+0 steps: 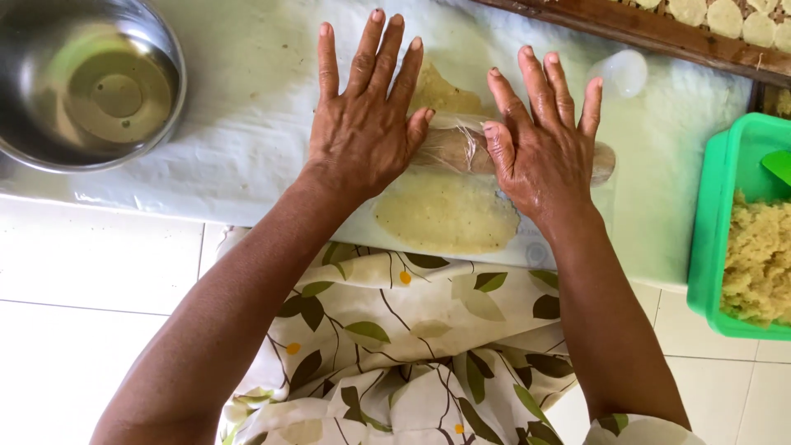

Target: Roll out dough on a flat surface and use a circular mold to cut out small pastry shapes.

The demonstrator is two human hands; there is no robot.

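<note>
My left hand and my right hand lie flat, fingers spread, on a wooden rolling pin wrapped in clear plastic. The pin rests across a thin flattened sheet of pale dough that lies under a clear plastic film on a white cloth. Part of the dough shows beyond the pin between my hands. The pin's right end sticks out past my right hand.
A steel bowl with a little liquid stands at the far left. A green plastic tub of crumbly pale dough is at the right. A wooden tray with round flat dough discs lies at the back right. A small clear cup sits behind my right hand.
</note>
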